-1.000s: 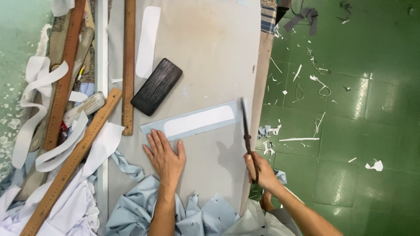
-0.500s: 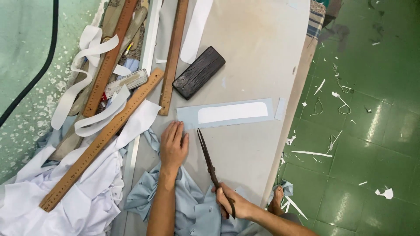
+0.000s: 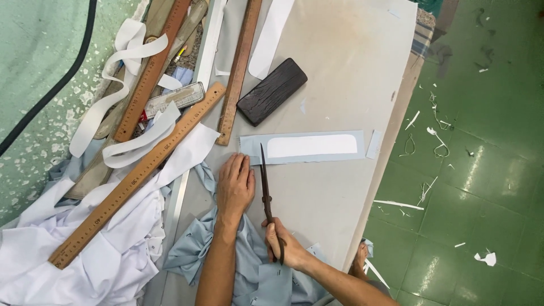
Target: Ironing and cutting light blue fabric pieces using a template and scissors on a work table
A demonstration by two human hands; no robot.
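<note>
My right hand (image 3: 286, 243) grips the handles of long dark scissors (image 3: 265, 190), whose blades point away from me and reach the near edge of a pale blue fabric strip (image 3: 354, 154). A white rounded pattern piece (image 3: 310, 145) lies on top of that strip. My left hand (image 3: 235, 185) rests flat on the table, fingers spread, just left of the scissors and below the strip's left end. Crumpled light blue cloth (image 3: 249, 266) lies under my forearms at the table's near edge.
A dark wooden block (image 3: 272, 90) sits beyond the strip. Three wooden rulers (image 3: 139, 173) (image 3: 239, 68) (image 3: 150, 71) lie to the left among white fabric strips (image 3: 122, 93) and white cloth (image 3: 73, 260). The table edge (image 3: 391, 141) borders a green tiled floor (image 3: 481, 170) strewn with scraps.
My right hand has brought the scissors from the table's right side leftward beside my left hand, blades now at the strip's left part. The view has shifted right.
</note>
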